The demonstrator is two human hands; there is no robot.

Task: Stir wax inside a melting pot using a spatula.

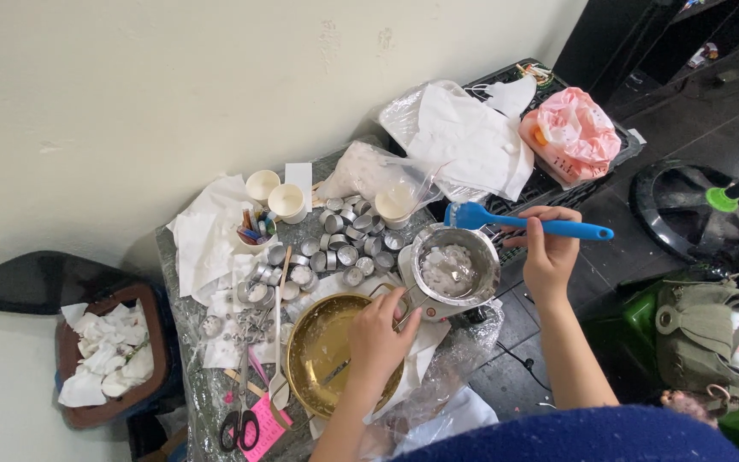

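Wax-like white lumps (448, 267) lie in a small shiny steel melting pot (456, 265) standing on the cluttered desk (183, 359), and the left hand (380, 335) is closed round that pot's handle just above a wide brass-coloured round bowl (314, 355). The right hand (549, 252) grips a blue silicone spatula (523, 224) by its handle, holding it level, its blade at the pot's far rim. Beside the pot sit many small silver tealight cups (335, 248), three cream paper cups (288, 202), crumpled white tissues (207, 231) and black-handled scissors (239, 419).
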